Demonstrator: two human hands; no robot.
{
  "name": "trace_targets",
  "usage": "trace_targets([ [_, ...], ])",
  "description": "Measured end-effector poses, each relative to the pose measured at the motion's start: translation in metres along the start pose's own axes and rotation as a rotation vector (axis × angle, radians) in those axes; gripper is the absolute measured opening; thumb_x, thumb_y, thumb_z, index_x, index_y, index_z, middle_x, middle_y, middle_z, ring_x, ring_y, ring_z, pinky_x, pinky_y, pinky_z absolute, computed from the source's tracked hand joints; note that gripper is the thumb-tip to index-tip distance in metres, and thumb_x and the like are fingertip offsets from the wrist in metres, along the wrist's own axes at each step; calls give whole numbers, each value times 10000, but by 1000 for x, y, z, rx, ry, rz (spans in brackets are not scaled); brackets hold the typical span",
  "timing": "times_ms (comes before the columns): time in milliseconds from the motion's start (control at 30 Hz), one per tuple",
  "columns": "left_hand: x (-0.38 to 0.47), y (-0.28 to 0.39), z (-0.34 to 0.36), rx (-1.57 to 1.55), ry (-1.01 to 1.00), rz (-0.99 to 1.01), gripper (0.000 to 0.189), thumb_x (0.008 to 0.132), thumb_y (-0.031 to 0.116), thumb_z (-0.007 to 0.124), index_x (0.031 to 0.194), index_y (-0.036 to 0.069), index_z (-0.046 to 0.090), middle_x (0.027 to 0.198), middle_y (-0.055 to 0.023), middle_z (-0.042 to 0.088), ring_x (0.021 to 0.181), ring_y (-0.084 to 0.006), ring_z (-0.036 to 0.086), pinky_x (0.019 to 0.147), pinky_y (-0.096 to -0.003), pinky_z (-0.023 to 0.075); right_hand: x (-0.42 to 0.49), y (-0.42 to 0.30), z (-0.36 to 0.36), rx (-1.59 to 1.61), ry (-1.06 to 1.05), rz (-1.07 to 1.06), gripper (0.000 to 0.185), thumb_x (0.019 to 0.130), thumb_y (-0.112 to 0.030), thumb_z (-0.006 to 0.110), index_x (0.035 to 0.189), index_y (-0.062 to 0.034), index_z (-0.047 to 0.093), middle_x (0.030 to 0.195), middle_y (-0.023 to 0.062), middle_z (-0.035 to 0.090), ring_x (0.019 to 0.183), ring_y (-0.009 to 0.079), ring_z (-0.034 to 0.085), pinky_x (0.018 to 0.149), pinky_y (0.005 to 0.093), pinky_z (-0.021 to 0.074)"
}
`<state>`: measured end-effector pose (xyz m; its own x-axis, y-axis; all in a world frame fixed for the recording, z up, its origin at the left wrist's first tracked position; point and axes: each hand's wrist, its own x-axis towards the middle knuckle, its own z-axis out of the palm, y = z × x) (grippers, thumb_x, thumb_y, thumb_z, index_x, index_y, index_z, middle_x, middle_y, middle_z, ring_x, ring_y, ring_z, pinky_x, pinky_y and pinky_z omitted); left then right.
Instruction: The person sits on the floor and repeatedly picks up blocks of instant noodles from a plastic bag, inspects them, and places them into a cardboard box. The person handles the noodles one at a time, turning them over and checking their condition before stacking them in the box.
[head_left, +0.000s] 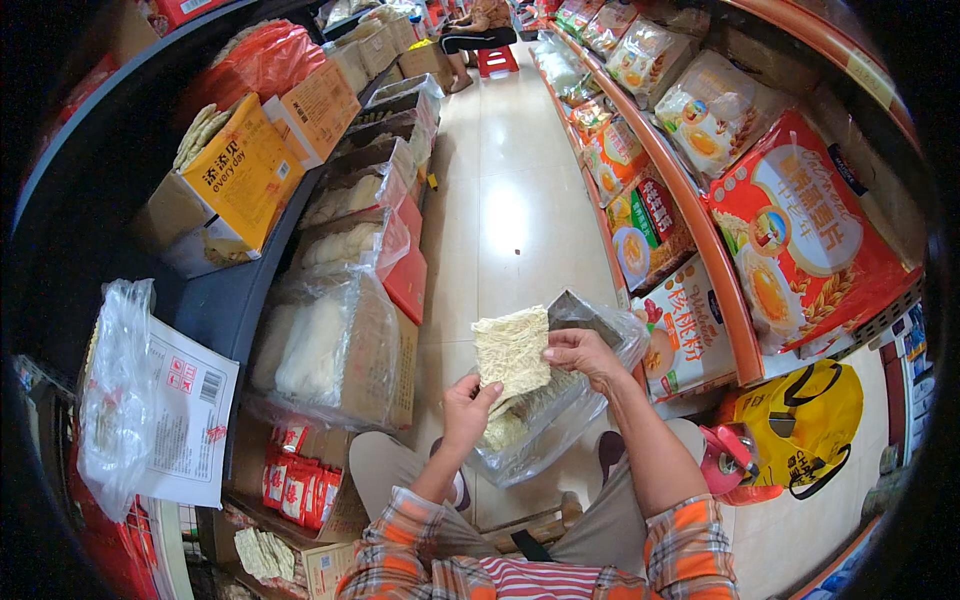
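A flat, square cake of dried noodles (513, 349) is held up in front of me, pale yellow and slightly tilted. Its lower left edge is pinched by my left hand (466, 412), thumb on top. My right hand (586, 355) grips the right edge with thumb and fingers. Below sits an open box lined with clear plastic (559, 439), between my feet on the floor. More noodle cakes (504, 429) lie inside it, partly hidden by the held cake and my hands.
On the left, shelving (240, 307) holds cartons, including a plastic-lined box of white noodles (311, 360). Bagged cereal (814, 232) fills the right shelves. A yellow bag (806, 420) and a pink bottle (724, 457) stand right. Up the aisle a person (480, 30) sits near a red stool (496, 61).
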<state>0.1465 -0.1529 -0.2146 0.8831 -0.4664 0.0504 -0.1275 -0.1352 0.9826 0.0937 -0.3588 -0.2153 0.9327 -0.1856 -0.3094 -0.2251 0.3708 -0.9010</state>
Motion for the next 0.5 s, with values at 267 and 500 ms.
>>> trace_targets([
  [267,-5,-12,1,895,46,703,174,610,32,599,773,22,539,744,-112,525,709,-277,524,549,-348,426,14,11,-17,107,548,-107,78,675,-75,626,695,-24,571,597,33,550,498,129,488,473,244,375],
  [500,-15,6,-10,958,124,1040,215,620,38,597,834,10,587,839,-87,569,695,-215,526,547,-300,412,16,13,-23,113,564,-143,182,731,-136,634,623,-2,575,605,56,569,532,121,496,521,238,390],
])
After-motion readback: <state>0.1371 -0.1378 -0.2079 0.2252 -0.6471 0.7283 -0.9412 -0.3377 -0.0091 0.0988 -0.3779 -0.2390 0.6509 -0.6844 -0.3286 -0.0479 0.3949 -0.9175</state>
